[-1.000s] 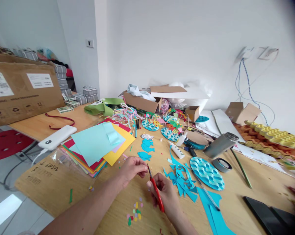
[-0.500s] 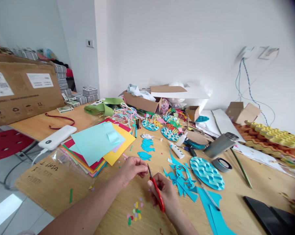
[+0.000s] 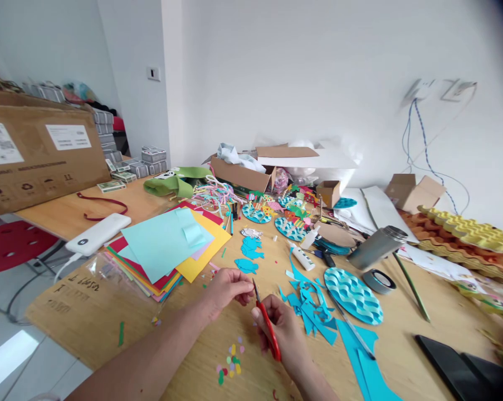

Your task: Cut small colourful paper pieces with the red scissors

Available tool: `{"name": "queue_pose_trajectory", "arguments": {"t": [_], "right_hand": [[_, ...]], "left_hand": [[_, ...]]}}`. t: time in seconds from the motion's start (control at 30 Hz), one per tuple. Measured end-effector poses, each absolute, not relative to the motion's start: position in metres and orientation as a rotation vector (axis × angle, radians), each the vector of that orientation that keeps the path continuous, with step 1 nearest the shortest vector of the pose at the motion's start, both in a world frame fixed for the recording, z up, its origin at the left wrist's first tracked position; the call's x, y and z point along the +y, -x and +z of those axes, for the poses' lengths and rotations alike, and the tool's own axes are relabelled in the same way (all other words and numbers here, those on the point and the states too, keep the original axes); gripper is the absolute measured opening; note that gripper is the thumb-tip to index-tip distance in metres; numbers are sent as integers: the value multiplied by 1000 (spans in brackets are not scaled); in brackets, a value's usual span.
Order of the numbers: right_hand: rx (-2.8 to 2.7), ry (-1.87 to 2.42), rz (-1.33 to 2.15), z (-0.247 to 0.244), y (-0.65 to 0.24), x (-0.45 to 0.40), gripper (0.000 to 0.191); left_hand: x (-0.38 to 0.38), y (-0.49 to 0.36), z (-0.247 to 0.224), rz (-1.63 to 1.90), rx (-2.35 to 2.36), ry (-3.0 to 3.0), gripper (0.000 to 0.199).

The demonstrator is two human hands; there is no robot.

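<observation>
My right hand (image 3: 279, 326) is closed around red-handled scissors (image 3: 268, 329), whose blades point up and away from me. Just left of the blade tips, my left hand (image 3: 231, 289) pinches with thumb and fingertips; whatever is between them is too small to make out. Below the hands lie several small coloured paper dots (image 3: 231, 361) on the wooden table (image 3: 171, 351). Blue paper fish (image 3: 246, 265) are laid out beyond my left hand. To the right of the scissors sits a pile of blue paper scraps (image 3: 312, 306).
Coloured paper sheets (image 3: 155, 245) are stacked at left beside a white power bank (image 3: 97, 234). On the right are a wavy blue oval (image 3: 353, 295), a tape roll (image 3: 379, 281), a steel bottle (image 3: 376, 248) and a black phone (image 3: 452, 362). A glue bottle (image 3: 303, 257) lies beyond the scraps.
Both hands stay almost in place. My left hand has shifted very slightly right, toward the scissor tips.
</observation>
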State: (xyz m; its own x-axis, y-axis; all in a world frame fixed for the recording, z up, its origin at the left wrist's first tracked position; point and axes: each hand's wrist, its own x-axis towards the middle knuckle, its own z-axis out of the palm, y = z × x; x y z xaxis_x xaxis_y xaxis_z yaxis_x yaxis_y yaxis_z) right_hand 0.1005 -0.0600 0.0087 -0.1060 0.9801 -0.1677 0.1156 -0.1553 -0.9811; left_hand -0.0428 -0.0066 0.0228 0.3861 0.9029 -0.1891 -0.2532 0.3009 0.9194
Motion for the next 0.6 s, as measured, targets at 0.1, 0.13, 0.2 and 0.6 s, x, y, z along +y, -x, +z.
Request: {"name": "queue_pose_trajectory", "arguments": {"t": [0.1, 0.13, 0.2, 0.6], "right_hand": [[-1292, 1357, 1358, 9, -101, -60, 35], [-1288, 1359, 1358, 9, -101, -60, 35], [-1284, 1357, 1361, 8, -101, -60, 35], [-1270, 1349, 1385, 6, -100, -60, 35]], "left_hand": [[-7, 42, 21, 920, 842, -970, 13], [-6, 42, 20, 928, 843, -971, 13], [-6, 43, 20, 937, 843, -975, 13], [-6, 43, 23, 943, 857, -981, 13]]}}
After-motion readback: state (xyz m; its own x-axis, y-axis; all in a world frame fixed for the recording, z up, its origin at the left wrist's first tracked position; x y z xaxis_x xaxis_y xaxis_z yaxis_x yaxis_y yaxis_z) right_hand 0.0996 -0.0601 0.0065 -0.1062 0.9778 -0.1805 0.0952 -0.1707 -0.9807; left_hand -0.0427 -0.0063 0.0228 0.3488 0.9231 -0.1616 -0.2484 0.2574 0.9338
